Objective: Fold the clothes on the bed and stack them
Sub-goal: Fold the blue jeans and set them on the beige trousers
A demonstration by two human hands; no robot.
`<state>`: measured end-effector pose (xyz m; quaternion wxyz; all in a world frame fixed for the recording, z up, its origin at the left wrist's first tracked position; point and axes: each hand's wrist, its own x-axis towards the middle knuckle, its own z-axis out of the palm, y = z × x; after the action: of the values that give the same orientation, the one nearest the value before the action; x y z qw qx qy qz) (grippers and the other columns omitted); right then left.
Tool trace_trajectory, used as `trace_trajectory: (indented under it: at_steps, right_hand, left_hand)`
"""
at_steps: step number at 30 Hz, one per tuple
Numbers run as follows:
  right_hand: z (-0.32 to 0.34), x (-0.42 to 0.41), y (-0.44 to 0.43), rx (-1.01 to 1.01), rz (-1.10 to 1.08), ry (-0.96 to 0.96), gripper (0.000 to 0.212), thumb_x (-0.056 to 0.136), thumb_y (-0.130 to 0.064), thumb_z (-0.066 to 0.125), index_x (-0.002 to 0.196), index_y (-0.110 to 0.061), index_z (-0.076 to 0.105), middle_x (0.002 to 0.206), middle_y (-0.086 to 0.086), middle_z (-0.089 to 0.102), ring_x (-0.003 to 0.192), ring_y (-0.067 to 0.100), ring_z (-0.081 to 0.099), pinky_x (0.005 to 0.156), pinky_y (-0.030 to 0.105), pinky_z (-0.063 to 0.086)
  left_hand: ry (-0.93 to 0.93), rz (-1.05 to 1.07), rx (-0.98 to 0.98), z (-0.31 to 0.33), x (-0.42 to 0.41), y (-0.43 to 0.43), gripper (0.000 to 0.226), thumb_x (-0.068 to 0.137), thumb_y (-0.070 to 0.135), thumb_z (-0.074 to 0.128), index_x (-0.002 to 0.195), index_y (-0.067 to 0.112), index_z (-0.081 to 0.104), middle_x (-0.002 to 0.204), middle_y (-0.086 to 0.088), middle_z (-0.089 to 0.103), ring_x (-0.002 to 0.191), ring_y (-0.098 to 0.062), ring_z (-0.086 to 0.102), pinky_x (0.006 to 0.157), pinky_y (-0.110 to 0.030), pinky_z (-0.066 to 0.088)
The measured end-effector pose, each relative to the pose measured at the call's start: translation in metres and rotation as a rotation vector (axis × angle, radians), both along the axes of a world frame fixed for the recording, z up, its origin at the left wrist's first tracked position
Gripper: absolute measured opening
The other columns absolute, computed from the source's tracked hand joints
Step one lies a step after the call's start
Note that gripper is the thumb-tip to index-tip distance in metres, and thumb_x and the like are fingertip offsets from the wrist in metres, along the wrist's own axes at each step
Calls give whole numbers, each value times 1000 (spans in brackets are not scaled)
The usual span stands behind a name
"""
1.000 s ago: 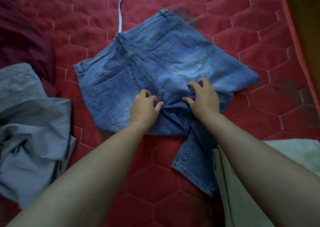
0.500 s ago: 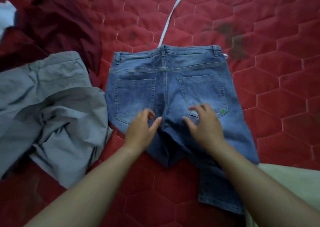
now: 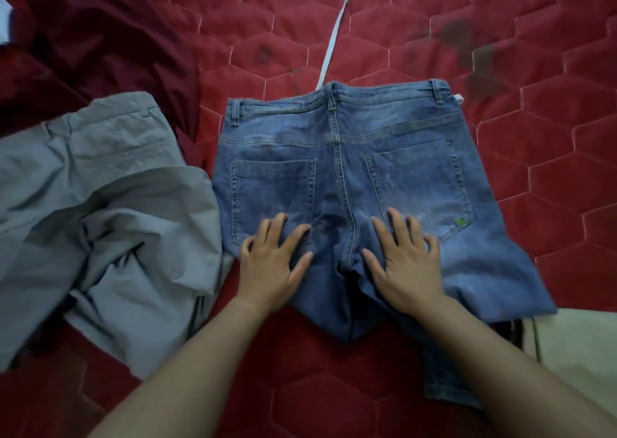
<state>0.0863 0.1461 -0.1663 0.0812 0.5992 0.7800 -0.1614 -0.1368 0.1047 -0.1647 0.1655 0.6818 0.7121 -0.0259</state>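
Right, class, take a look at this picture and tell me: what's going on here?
A person presses the left hand and right hand flat on blue jeans spread back-side up on a red bed. A crumpled grey garment lies to their left, a dark red garment beyond it, a pale cloth at lower right. No folded stack is in view.

Bare bed (image 3: 551,157) lies open past the waistband of the jeans (image 3: 340,157) and to their right, crossed by a white strap (image 3: 337,33). Grey trousers (image 3: 100,204) crowd their left edge; cream cloth (image 3: 574,347) blocks the near right.
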Motion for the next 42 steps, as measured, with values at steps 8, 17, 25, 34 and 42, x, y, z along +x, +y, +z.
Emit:
trace_trajectory:
  at_steps: [8,17,25,34,42]
  right_hand:
    - [17,-43,107,18,-258,417,49,95,-46,39,140,-28,35,150,2,20,137,24,17,106,49,22]
    - [-21,-53,178,155,-70,253,54,94,-48,37,144,-29,26,149,0,21,137,18,14,102,45,20]
    - [-21,-38,217,183,0,159,77,82,-64,47,144,-27,19,153,-2,15,141,23,9,105,48,16]
    - [-4,42,211,161,-377,144,52,91,-47,45,140,-35,33,152,7,16,138,28,14,104,56,19]
    - [15,54,190,101,-645,594,59,87,-32,62,137,-11,38,131,14,53,120,30,48,94,31,37]
  left_hand:
    - [-233,202,25,15,-30,108,39,90,48,45,125,32,50,124,0,48,117,-25,44,92,-45,36]
    - [-113,570,216,-6,-65,182,36,85,45,58,116,26,53,137,-9,31,128,-30,30,99,-49,30]
    - [-404,629,309,-3,-76,187,76,80,35,69,142,25,27,130,-16,49,118,-30,48,93,-29,36]
    - [-393,492,479,17,-42,149,53,95,18,47,143,22,26,142,-10,42,125,-26,43,94,-25,33]
    - [-328,526,444,44,-44,140,53,96,17,45,144,23,24,137,-13,49,118,-35,50,91,-38,40]
